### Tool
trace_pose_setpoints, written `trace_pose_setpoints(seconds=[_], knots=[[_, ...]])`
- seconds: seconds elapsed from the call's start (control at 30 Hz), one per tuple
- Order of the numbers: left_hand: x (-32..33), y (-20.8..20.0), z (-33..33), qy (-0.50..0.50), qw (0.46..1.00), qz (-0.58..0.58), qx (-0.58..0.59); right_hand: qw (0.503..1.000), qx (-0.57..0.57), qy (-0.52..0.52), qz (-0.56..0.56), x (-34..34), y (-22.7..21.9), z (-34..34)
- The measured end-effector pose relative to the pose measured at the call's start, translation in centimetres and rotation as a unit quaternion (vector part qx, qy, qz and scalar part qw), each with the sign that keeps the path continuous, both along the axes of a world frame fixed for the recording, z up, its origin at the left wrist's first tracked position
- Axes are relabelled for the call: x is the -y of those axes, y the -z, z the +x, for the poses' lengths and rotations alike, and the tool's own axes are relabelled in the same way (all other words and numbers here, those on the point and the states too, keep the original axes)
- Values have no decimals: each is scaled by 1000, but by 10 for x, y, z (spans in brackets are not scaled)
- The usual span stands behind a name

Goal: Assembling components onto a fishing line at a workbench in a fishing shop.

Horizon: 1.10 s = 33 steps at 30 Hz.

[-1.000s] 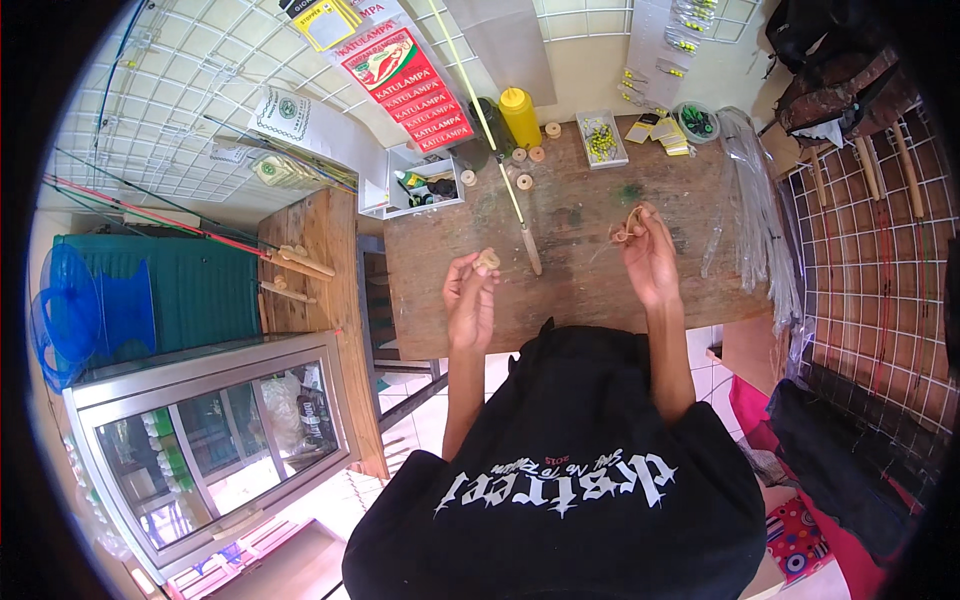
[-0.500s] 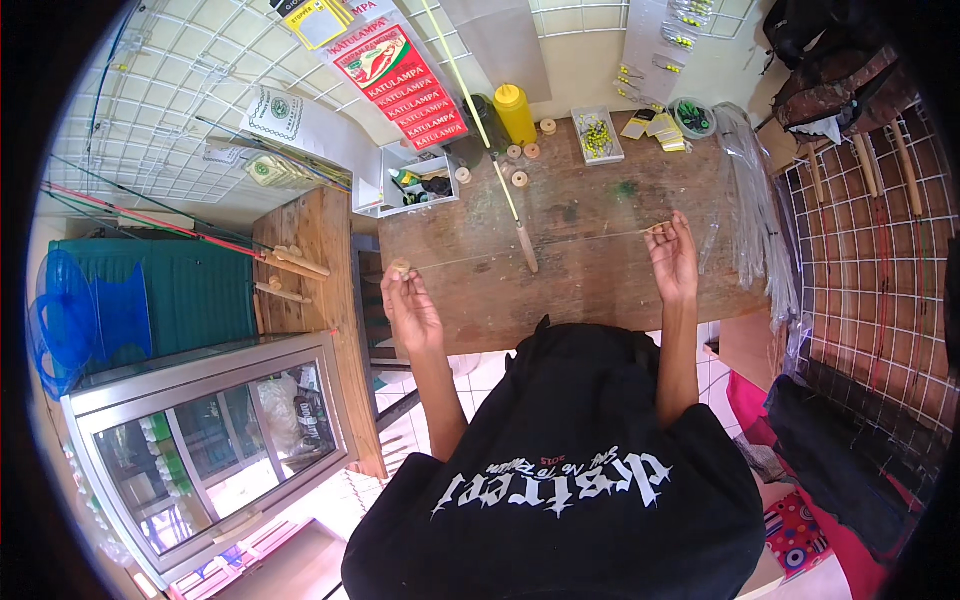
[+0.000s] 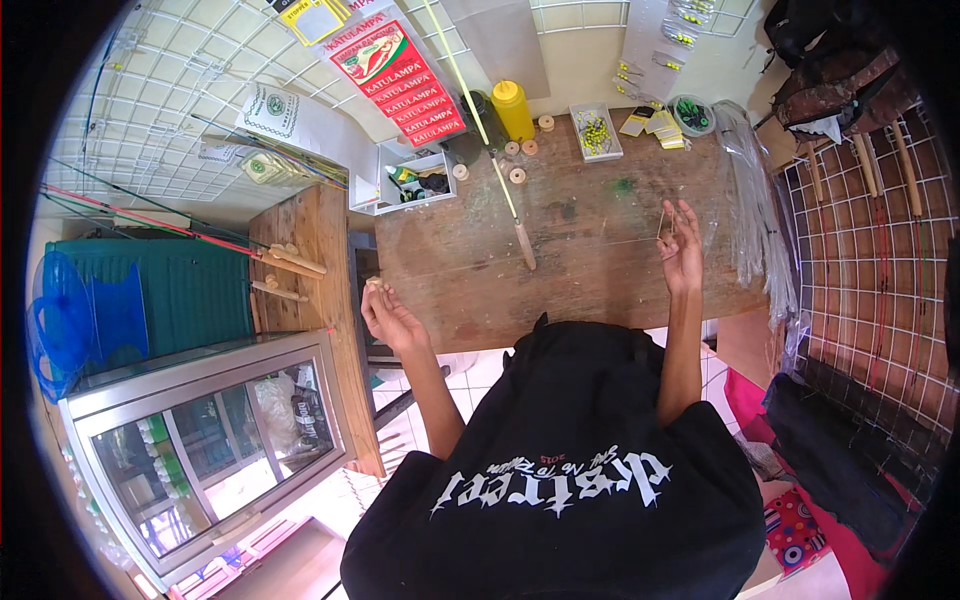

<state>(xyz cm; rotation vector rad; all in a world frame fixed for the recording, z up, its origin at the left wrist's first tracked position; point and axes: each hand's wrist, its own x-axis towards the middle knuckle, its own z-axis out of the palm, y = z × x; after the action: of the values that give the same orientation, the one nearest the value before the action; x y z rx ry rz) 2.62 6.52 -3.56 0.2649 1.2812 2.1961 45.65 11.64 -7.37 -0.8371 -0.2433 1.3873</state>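
My left hand [image 3: 396,318] is closed on a small round wooden spool [image 3: 375,283] off the table's left edge. Farther right, my right hand [image 3: 682,256] is raised above the table, fingers pointing away from me. A thin tan piece [image 3: 661,217] is pinched in it; its exact kind is too small to tell. Faint fishing line runs between the two hands, hard to see along much of its length. On the table between them lies a fishing rod [image 3: 525,246] with a wooden handle and a pale yellow-green shaft, pointing toward the wall.
Along the back of the wooden table [image 3: 600,285] stand a white box of tackle [image 3: 420,205], several wooden spools [image 3: 517,176], a yellow bottle [image 3: 513,112], a white tray [image 3: 597,135] and a tub [image 3: 692,115]. Plastic sleeves [image 3: 745,210] lie right. A glass cabinet [image 3: 215,440] stands left.
My left hand has moved left and slightly nearer with the spool. My right hand has shifted a little right and farther off, widening the gap between the hands.
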Motion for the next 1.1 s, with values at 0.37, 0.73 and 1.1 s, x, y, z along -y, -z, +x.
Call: trace_pose_setpoints(seconds=[0.37,0.73,1.1], knots=[[5,9,-4,-50,994,-55,-85,995,40,97,1,-13,37,5],[-2,-22,41,276,940,-108,-170,653,729,-192,-73,-15,74,-3],[-12,-77,115,525,835,-33,-160,876,224,-407,131,5,-80,-101]])
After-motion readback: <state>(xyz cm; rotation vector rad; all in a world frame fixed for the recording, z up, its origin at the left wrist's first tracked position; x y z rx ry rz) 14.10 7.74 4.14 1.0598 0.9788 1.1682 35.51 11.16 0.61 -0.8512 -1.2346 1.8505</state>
